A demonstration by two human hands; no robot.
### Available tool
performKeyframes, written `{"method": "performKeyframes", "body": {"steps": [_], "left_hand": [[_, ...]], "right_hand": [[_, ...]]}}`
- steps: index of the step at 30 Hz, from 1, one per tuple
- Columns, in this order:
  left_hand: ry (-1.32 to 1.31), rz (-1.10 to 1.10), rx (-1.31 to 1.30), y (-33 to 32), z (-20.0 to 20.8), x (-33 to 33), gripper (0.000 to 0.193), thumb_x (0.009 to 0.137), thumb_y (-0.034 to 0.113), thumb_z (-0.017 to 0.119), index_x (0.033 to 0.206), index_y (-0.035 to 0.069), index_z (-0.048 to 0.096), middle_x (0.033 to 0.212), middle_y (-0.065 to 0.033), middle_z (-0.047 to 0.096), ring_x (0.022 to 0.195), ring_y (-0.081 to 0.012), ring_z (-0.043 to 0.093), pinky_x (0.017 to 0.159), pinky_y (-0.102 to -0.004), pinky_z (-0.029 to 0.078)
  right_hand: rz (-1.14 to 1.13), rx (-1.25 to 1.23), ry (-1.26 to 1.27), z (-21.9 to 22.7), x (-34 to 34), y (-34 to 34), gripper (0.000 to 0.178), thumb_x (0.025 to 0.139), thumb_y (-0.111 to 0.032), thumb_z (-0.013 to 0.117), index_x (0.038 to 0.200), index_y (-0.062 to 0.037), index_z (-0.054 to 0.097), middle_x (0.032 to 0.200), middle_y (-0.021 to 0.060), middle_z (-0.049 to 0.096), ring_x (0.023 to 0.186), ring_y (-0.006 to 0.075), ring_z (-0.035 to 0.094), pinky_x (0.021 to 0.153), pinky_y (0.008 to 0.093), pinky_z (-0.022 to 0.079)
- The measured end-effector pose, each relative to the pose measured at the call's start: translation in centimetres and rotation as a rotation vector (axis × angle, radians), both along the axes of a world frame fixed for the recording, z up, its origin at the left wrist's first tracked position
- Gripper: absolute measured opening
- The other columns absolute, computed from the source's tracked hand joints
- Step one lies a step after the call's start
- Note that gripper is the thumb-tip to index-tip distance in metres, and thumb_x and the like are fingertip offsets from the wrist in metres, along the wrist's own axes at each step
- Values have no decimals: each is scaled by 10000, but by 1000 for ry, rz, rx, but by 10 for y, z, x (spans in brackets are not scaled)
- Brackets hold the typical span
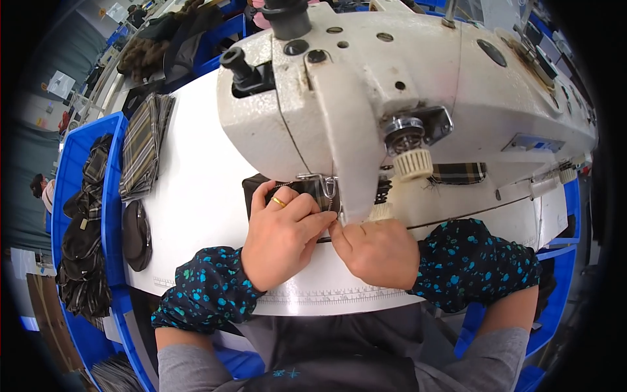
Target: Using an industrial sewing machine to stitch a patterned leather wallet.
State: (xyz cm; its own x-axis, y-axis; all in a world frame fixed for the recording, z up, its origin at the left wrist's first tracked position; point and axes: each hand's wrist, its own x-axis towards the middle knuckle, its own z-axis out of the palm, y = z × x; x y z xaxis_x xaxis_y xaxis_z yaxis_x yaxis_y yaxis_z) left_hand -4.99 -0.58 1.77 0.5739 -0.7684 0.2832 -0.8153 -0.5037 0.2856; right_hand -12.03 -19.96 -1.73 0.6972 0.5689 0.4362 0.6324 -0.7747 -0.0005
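Observation:
A piece of dark plaid fabric [257, 187] lies under the needle area of a white sewing machine [297, 124]. My left hand [284, 232], with a gold ring on one finger, is closed on the fabric's near side, its fingers bent over it and pressing it down. My right hand [379, 251] is closed with fingertips together at the fabric's near right edge, touching my left fingertips. What lies between the right fingertips is mostly hidden. Part of the fabric is covered by my left fingers and the machine head.
Plaid fabric pieces [147, 144] are stacked at the table's left. A dark rounded piece [136, 235] lies nearer. Left of the table, a blue bin [117, 170] holds several dark items. Another plaid piece [460, 173] sits behind the machine arm. A ruler strip [339, 294] runs along the front edge.

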Motion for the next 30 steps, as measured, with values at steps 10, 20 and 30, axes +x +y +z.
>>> {"method": "performKeyframes", "body": {"steps": [10, 20, 30], "left_hand": [[16, -38, 23, -1, 11, 2, 245, 727, 140, 742, 971, 123, 760, 1009, -13, 655, 889, -244, 593, 847, -446, 482], [-56, -7, 12, -9, 7, 13, 261, 733, 157, 707, 985, 98, 739, 994, -21, 658, 872, -247, 642, 670, -360, 543], [-44, 60, 103, -18, 10, 12, 167, 785, 183, 658, 915, 86, 698, 941, -24, 658, 854, -252, 668, 591, -388, 543]], "right_hand": [[-1, 16, 36, 0, 1, -1, 267, 820, -141, 618, 1032, 10, 680, 663, 4, 528, 552, 141, 589, 442, 301, 436], [-74, -71, 44, 2, 14, -6, 362, 771, -119, 631, 1087, 51, 682, 665, 43, 610, 499, 170, 597, 428, 344, 438], [-77, 60, -62, -30, 35, -20, 279, 779, -111, 669, 1047, -43, 705, 732, 68, 644, 604, 238, 651, 479, 379, 499]]}}
